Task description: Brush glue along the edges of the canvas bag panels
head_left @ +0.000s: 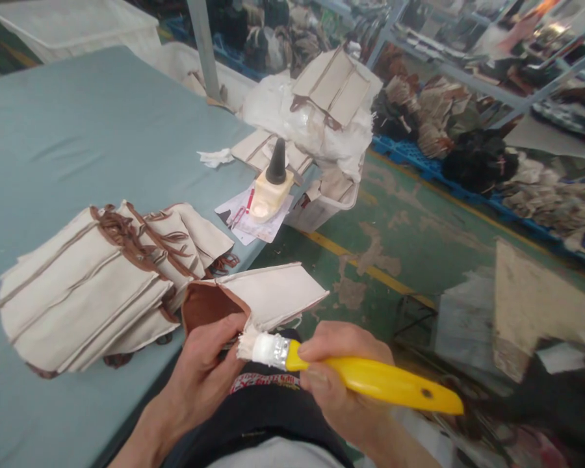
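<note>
My left hand (202,370) is closed on a cream fabric piece (268,292) with a brown lining, holding it up off the table edge. My right hand (341,377) grips a yellow-handled brush (370,380); its white, glue-caked bristles touch the lower edge of the piece beside my left thumb. A stack of several similar cream pieces with brown trim (102,279) lies on the blue-grey table (78,143) just left of my hands.
A glue bottle with a black cone nozzle (272,185) stands on papers near the table edge. Behind it a white bin (322,208) holds more pieces wrapped in plastic. Green floor with a yellow line lies right, with shelves and piled goods beyond.
</note>
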### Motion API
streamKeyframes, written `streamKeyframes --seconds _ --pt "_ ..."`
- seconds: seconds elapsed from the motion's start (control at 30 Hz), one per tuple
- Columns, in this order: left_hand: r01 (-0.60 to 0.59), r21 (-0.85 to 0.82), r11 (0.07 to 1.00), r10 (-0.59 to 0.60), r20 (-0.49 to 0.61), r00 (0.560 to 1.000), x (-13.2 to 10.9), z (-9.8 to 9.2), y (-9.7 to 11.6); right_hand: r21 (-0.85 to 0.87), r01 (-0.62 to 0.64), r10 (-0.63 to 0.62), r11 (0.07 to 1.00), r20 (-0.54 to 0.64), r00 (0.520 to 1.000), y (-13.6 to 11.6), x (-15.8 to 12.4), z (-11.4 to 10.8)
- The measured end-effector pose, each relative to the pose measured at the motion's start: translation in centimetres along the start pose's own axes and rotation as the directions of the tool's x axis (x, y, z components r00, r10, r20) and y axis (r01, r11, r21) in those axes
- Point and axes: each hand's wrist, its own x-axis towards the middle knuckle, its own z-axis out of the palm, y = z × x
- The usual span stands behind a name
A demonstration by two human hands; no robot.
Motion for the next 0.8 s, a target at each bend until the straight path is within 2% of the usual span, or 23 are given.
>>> streamKeyframes --seconds 0.07,0.17,0.3,0.43,0.57,0.7,0.8 --pt "0.003 0.003 1.000 -0.004 0.006 1.000 -0.1 0.0 -0.2 0.022 -0.020 0.020 1.000 -0.018 1.000 0.4 -0.2 0.0" --pt "0.029 0.042 0.999 -0.028 -0.020 0.999 -0.3 0.1 -0.2 0.087 -0.147 0.153 0.985 -0.072 0.986 1.3 -0.8 0.1" --pt "0.019 0.028 0.999 -0.018 -0.026 0.999 -0.2 0.2 -0.2 0.229 -0.265 0.270 0.937 0.009 0.963 1.8 -0.2 0.5" --pt "0.035 0.043 0.998 -0.033 -0.044 0.999 0.1 0.1 -0.2 0.311 -0.235 0.289 0.921 -0.139 0.947 2.0 1.2 1.0" --pt "0.000 -0.001 1.000 0.000 -0.021 1.000 0.3 0.2 -0.6 0.319 -0.278 0.306 0.906 -0.041 0.951 2.3 1.4 1.3" --pt "0.002 -0.032 0.999 -0.003 -0.013 1.000 0.6 0.5 -1.0 0.320 -0.279 0.320 0.906 -0.084 0.944 2.6 1.3 1.6" --pt "0.016 -0.071 0.997 -0.020 -0.056 0.998 1.2 0.7 -1.2 0.362 -0.310 0.330 0.879 0.006 0.944 2.9 2.2 1.9"
